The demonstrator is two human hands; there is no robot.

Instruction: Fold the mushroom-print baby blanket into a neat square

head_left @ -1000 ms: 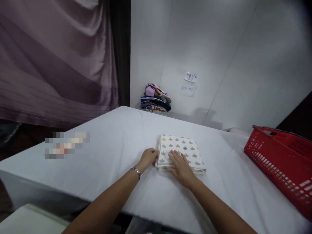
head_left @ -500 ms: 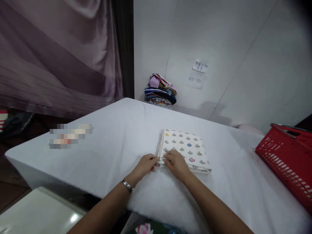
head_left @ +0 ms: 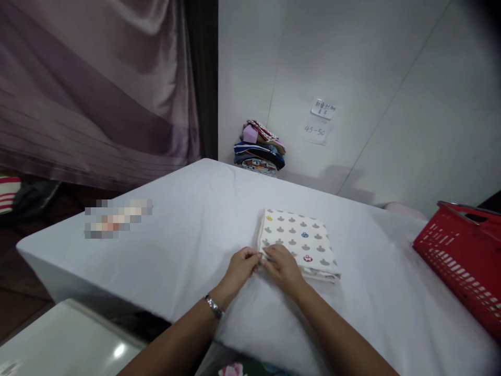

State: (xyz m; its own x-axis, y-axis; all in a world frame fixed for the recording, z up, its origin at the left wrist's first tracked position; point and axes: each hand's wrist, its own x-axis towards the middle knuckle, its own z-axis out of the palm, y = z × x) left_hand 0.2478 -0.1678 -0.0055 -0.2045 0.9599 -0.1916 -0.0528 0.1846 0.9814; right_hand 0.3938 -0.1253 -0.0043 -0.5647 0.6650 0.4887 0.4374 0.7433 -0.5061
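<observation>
A folded white cloth (head_left: 299,241) with a pattern of grey shapes and a few coloured ones lies on the white-covered table (head_left: 188,224). My left hand (head_left: 240,265), with a watch on its wrist, pinches the cloth's near left corner. My right hand (head_left: 282,266) is closed on the same near edge, right beside the left, the fingertips of both almost touching.
A red plastic basket (head_left: 465,258) stands at the table's right edge. A stack of folded coloured cloths (head_left: 259,148) sits at the far corner against the white wall, under two paper notes (head_left: 319,120). A mauve curtain hangs at the left.
My right hand slid from flat on top of the cloth to its near left corner and closed there. My left hand moved in to meet it. The view shifted slightly.
</observation>
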